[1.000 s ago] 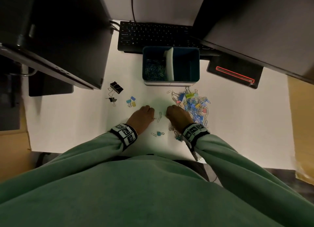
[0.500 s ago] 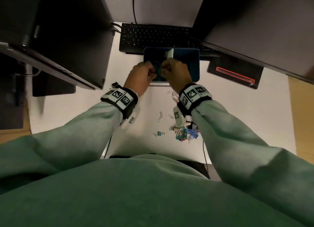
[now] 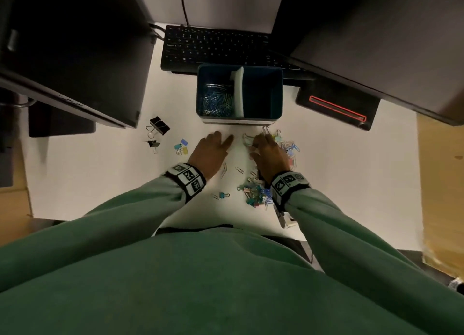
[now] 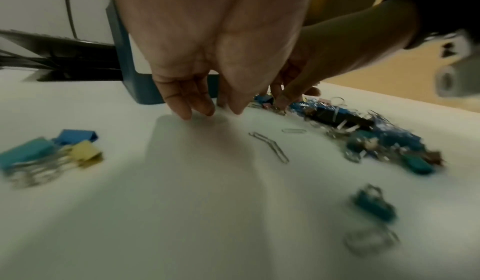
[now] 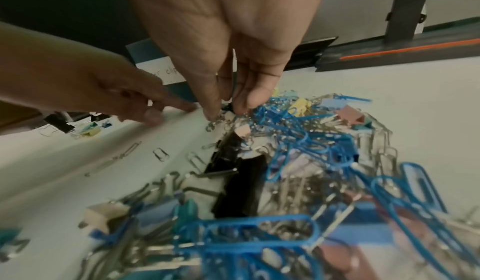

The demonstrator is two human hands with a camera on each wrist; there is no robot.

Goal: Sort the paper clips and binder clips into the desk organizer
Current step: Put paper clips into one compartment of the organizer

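Note:
The blue desk organizer (image 3: 261, 120) stands in front of the keyboard, split by a white divider. Its left compartment holds paper clips (image 3: 218, 100); the right one looks dark and bare. My left hand (image 3: 222, 138) reaches to the table just in front of the organizer, its straight fingertips (image 4: 185, 113) touching the bare surface and holding nothing. My right hand (image 3: 256, 140) dips into the far edge of the mixed pile of clips (image 5: 306, 141), thumb and fingers (image 5: 249, 100) pinching silver paper clips (image 5: 221, 118).
Two black binder clips (image 3: 159, 126) and a few coloured ones (image 3: 181, 146) lie left of my left hand. Loose paper clips (image 3: 239, 170) and another clip heap (image 3: 256, 194) lie nearer my body. Keyboard (image 3: 216, 48) and dark monitors crowd the back.
Half a second ago both hands were up over the organizer's left compartment. They have come back down to the table in front of it, the right into the pile.

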